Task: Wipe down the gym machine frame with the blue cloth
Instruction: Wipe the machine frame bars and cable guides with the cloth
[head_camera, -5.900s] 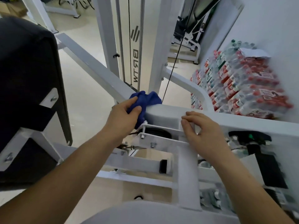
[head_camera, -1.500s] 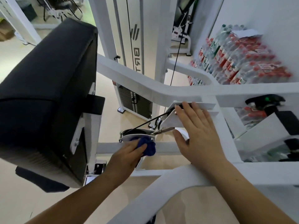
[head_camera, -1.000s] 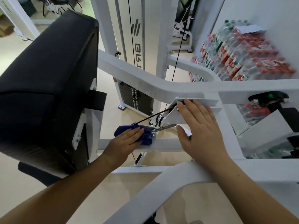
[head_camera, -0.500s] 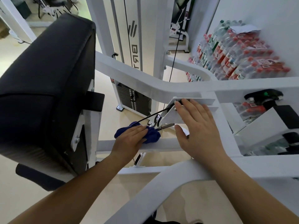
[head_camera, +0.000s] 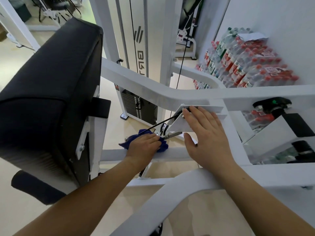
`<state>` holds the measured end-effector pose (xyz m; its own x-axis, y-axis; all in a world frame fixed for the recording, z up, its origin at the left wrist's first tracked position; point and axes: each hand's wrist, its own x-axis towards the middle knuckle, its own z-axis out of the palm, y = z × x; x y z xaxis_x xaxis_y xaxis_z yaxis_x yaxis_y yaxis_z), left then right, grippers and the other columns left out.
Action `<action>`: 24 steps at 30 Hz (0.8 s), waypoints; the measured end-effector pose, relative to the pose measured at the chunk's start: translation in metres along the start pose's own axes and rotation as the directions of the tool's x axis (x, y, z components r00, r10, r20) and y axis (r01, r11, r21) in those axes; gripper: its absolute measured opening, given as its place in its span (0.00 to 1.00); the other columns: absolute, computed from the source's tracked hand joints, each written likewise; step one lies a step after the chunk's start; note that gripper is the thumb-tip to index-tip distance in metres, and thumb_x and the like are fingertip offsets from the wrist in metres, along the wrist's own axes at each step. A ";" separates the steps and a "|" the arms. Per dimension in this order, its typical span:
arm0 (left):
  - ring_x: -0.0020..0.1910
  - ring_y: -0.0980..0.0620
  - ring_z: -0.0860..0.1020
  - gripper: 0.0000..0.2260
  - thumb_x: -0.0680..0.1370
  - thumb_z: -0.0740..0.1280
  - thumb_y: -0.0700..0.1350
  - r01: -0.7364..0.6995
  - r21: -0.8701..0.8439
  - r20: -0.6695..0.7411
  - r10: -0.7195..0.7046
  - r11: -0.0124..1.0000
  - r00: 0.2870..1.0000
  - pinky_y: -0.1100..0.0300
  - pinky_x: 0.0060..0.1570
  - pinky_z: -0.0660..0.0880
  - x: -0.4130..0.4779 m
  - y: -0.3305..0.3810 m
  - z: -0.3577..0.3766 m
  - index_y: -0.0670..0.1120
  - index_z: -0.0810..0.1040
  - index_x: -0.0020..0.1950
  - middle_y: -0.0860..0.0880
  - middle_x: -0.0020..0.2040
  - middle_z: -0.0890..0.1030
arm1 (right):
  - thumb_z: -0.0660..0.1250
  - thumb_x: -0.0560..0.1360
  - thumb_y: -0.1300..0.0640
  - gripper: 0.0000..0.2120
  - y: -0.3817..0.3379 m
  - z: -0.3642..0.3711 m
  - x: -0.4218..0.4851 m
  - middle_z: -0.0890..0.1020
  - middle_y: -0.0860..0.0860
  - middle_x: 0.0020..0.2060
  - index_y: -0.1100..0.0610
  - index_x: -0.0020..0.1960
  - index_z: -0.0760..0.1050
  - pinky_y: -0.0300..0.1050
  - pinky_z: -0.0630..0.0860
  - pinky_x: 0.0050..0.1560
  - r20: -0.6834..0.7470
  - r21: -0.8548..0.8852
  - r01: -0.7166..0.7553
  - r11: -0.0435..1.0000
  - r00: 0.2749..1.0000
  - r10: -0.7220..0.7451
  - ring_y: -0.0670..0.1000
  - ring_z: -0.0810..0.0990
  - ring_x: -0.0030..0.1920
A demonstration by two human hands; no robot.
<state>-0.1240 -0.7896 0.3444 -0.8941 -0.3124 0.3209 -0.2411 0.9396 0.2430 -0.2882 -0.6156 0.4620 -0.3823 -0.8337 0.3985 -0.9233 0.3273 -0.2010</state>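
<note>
The blue cloth (head_camera: 132, 140) lies bunched on a low horizontal bar of the white machine frame (head_camera: 175, 153). My left hand (head_camera: 144, 144) presses flat on the cloth, covering most of it. A black cable and a metal fitting cross just above the fingers. My right hand (head_camera: 204, 133) rests palm down, fingers spread, on a white triangular bracket (head_camera: 177, 126) of the frame, holding nothing.
A black padded seat back (head_camera: 49, 99) fills the left. The weight stack (head_camera: 138, 108) and its white tower stand behind. Shrink-wrapped packs of water bottles (head_camera: 243, 65) are piled against the right wall. A black adjustment knob (head_camera: 271, 103) sits on the frame's right.
Over the last second my left hand has slid the cloth slightly rightward along the low bar. My right hand has stayed on the bracket.
</note>
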 end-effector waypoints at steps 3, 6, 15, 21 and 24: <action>0.55 0.53 0.82 0.10 0.80 0.70 0.44 0.249 -0.323 -0.047 -0.279 0.913 0.959 0.57 0.59 0.77 0.003 0.021 -0.007 0.50 0.84 0.60 0.53 0.56 0.85 | 0.63 0.77 0.50 0.32 0.004 -0.002 -0.001 0.64 0.48 0.80 0.51 0.80 0.63 0.61 0.56 0.79 0.044 0.085 0.006 0.996 0.999 -0.010 0.51 0.59 0.81; 0.51 0.53 0.82 0.11 0.81 0.69 0.46 0.258 -0.457 -0.036 -0.307 0.851 0.951 0.60 0.53 0.77 -0.010 0.035 -0.013 0.49 0.83 0.62 0.51 0.55 0.86 | 0.60 0.80 0.46 0.30 0.013 -0.011 -0.003 0.62 0.47 0.80 0.50 0.80 0.63 0.59 0.55 0.80 0.106 0.133 0.010 0.991 0.994 -0.025 0.47 0.55 0.81; 0.72 0.53 0.71 0.17 0.84 0.63 0.50 -0.045 -0.321 0.216 0.119 0.946 0.969 0.54 0.72 0.70 0.041 0.069 0.050 0.53 0.76 0.72 0.55 0.74 0.74 | 0.61 0.82 0.51 0.25 0.015 -0.018 -0.020 0.65 0.48 0.79 0.52 0.79 0.66 0.45 0.58 0.78 0.018 0.073 -0.217 0.973 0.976 0.216 0.48 0.59 0.80; 0.74 0.52 0.70 0.21 0.81 0.69 0.47 -0.037 -0.194 0.255 0.087 0.980 0.963 0.50 0.69 0.73 0.003 0.040 0.064 0.56 0.73 0.74 0.56 0.76 0.70 | 0.64 0.82 0.61 0.21 0.022 -0.035 -0.017 0.70 0.37 0.73 0.50 0.74 0.73 0.33 0.59 0.76 0.037 0.440 -0.320 0.839 0.940 0.340 0.36 0.64 0.75; 0.67 0.53 0.77 0.17 0.80 0.71 0.43 0.091 -0.267 0.191 -0.040 0.960 0.981 0.49 0.65 0.76 -0.022 0.026 0.061 0.54 0.80 0.68 0.55 0.69 0.79 | 0.63 0.82 0.64 0.22 0.026 -0.043 -0.015 0.70 0.33 0.72 0.47 0.73 0.74 0.33 0.58 0.77 0.137 0.548 -0.370 0.750 0.925 0.356 0.34 0.64 0.75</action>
<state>-0.1338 -0.7503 0.2879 -0.9394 -0.3171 0.1301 -0.2120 0.8359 0.5063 -0.3078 -0.5751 0.4889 -0.6767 -0.7153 0.1743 -0.5307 0.3098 -0.7889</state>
